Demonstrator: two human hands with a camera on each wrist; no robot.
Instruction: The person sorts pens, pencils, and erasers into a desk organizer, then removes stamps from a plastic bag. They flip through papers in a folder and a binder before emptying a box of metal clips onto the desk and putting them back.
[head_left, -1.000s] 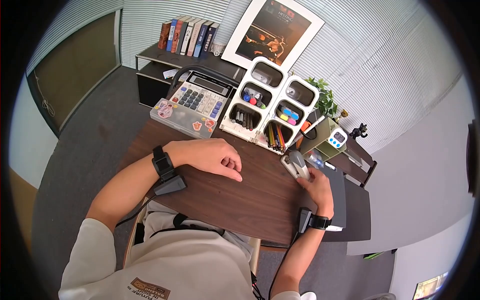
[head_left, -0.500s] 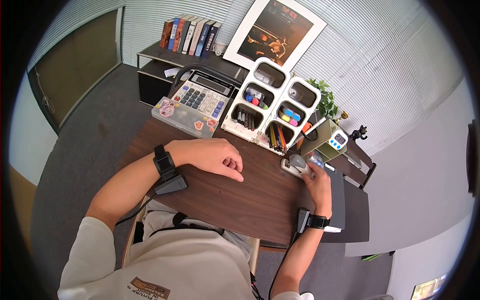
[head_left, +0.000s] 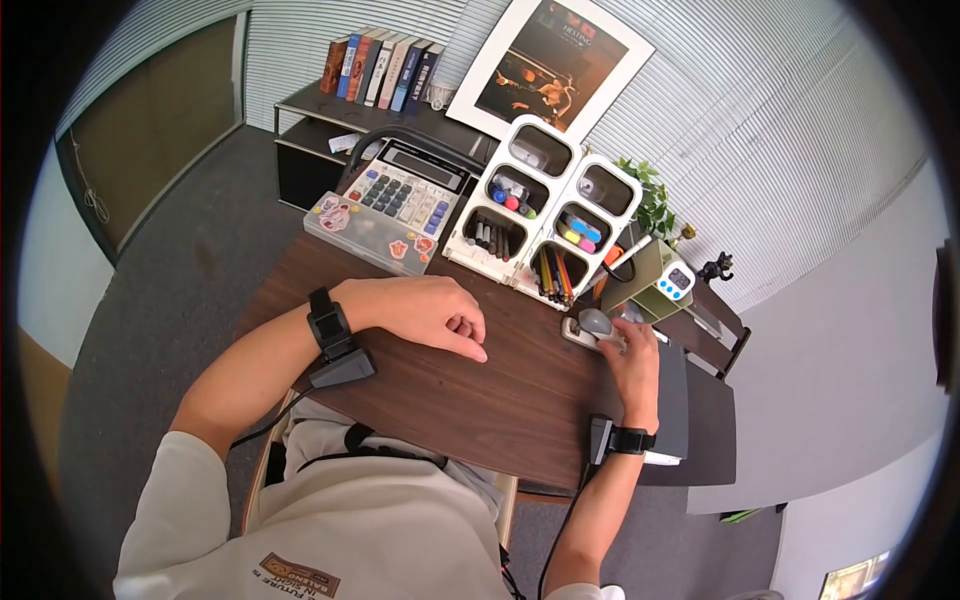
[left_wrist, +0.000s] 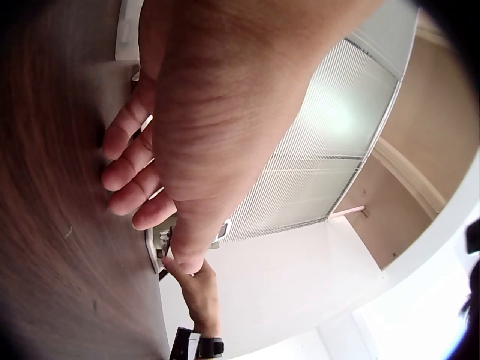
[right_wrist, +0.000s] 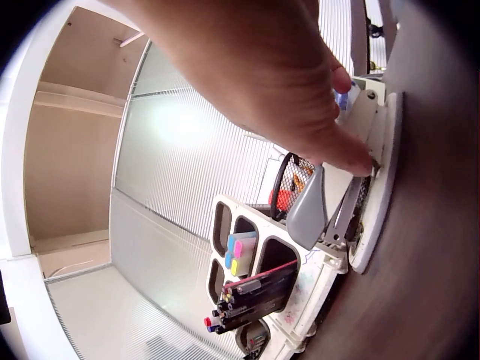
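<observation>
A grey-and-white stapler sits on the dark wooden desk, below the right-hand side of the white organizer. My right hand grips its near right end, thumb on one side and fingers on the other. In the right wrist view the stapler's grey handle stands raised at an angle over its long pale base, and the thumb presses low near that base. My left hand rests on the desk, left of the stapler, its fingers loosely curled around nothing.
Behind the stapler stands the white organizer with pens, pencils and highlighters. A calculator and a stickered clear case lie to the left. A green holder with a white timer and a dark folder are at the right.
The stapler has turned counterclockwise on the desk and now lies more sideways. My right hand has moved slightly up and around with it, while the left hand has stayed put.
</observation>
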